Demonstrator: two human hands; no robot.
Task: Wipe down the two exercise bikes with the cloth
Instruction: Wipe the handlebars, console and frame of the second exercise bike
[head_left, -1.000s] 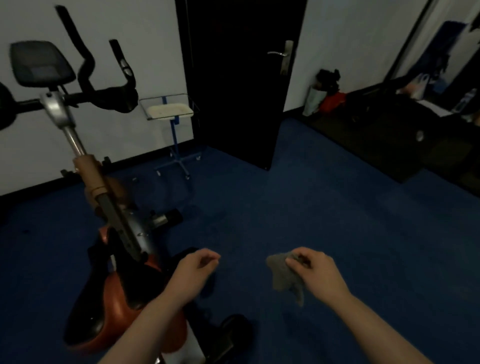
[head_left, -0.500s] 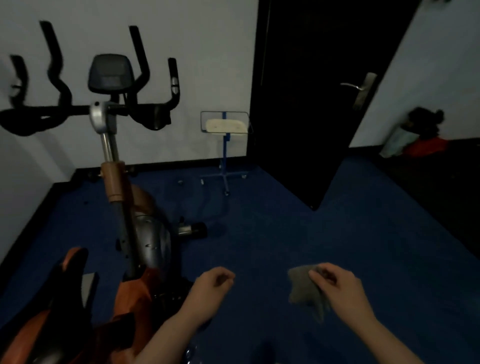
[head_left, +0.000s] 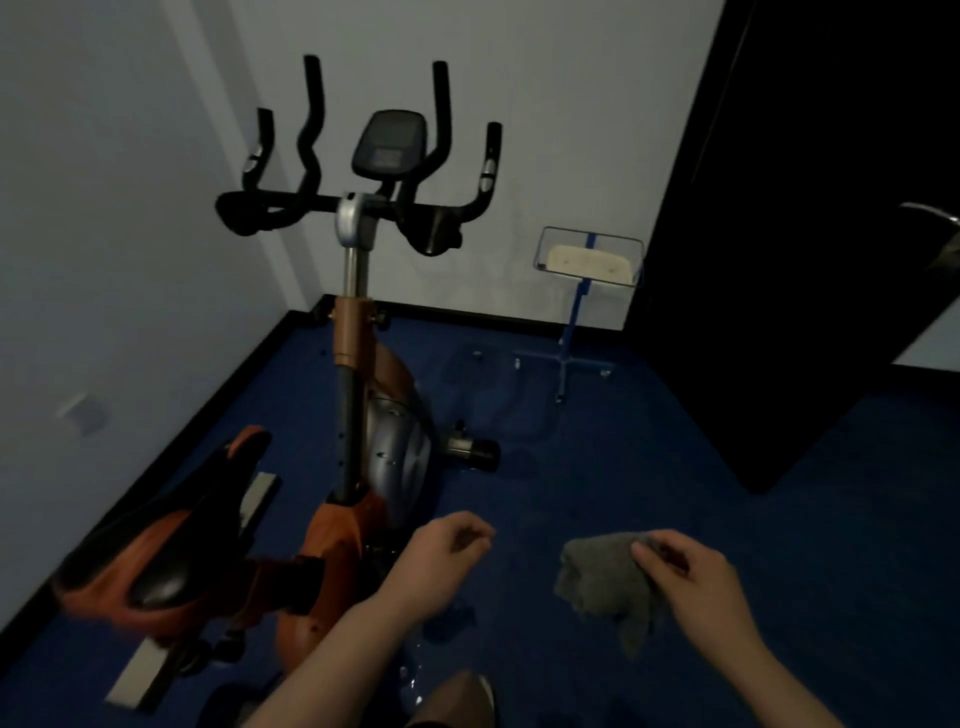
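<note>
An orange and silver exercise bike (head_left: 379, 447) stands ahead on the left, with black handlebars (head_left: 431, 228), a console (head_left: 389, 143) and an orange and black saddle (head_left: 166, 551) at lower left. My right hand (head_left: 696, 582) pinches a grey cloth (head_left: 602, 577), which hangs low over the carpet to the right of the bike. My left hand (head_left: 441, 556) hovers beside the bike's frame with fingers loosely curled, holding nothing. Only one bike is in view.
Blue carpet (head_left: 597, 483) covers the floor. A small blue stand (head_left: 571, 332) with a wire tray (head_left: 589, 257) stands by the back wall. A dark open door (head_left: 789, 260) is on the right. White walls close in the corner behind the bike.
My view has swung left, bringing the whole bike, saddle and room corner into view. Both hands keep the same pose, the cloth still in my right hand.
</note>
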